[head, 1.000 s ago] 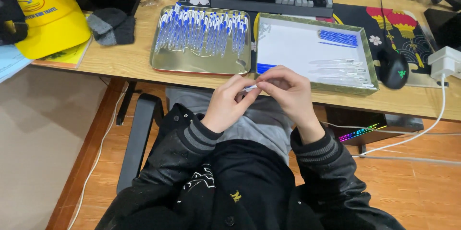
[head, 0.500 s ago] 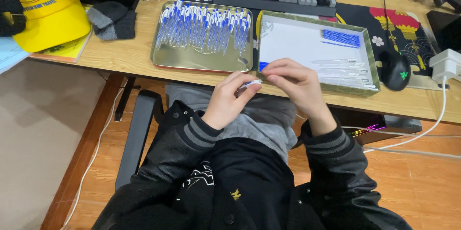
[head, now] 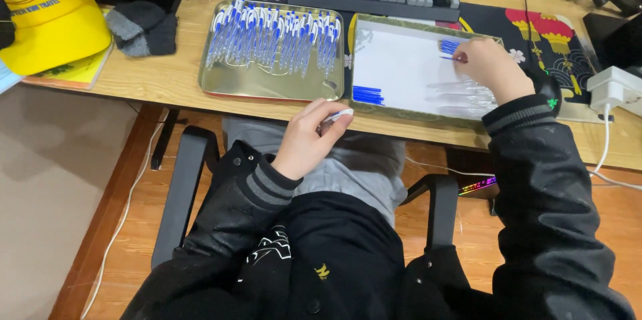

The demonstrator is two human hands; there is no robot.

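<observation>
Now the hands are seen parted: earlier both were joined over the lap on one small piece. The right hand [head: 491, 69] is stretched onto the white-lined tray [head: 401, 66], fingertips pinched on a thin blue refill [head: 449, 58] beside the blue refill pile [head: 449, 46]. The left hand [head: 309, 138] is kept at the bench [head: 167, 82] edge, closed around a clear pen barrel with a white tip [head: 340, 116]. Finished pens [head: 274, 39] are laid in the metal tray [head: 267, 82]. A fresh part is judged to be in fetching.
</observation>
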